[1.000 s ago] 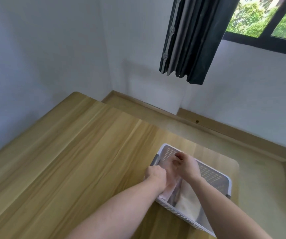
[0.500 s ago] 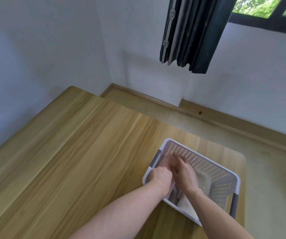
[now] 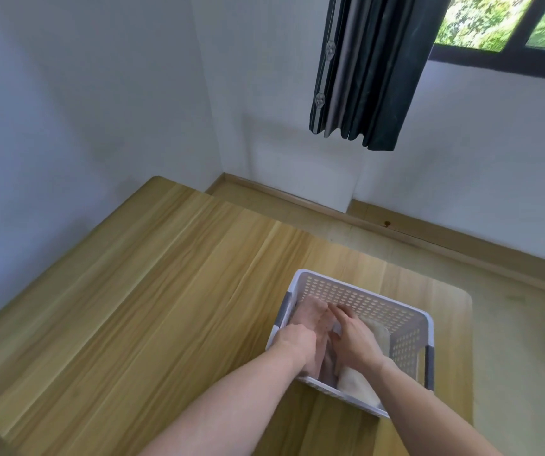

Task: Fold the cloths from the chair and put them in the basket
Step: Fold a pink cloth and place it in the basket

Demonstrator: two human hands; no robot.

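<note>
A white perforated basket (image 3: 363, 292) with grey handles stands on the wooden table near its right edge. Both my hands are down inside it. My left hand (image 3: 300, 340) and my right hand (image 3: 351, 340) press on a folded pink cloth (image 3: 310, 312) in the basket's left half. A folded cream cloth (image 3: 379, 337) lies in the right half, partly under my right wrist. The chair is out of view.
The wooden table (image 3: 165, 307) reaches left to a white wall. Its right edge lies just beyond the basket, with floor (image 3: 521, 340) below. A dark curtain (image 3: 369, 70) hangs under a window at the back.
Both hands have gone down into the basket with the pink cloth, from above its rim to inside it. My view has tipped downward.
</note>
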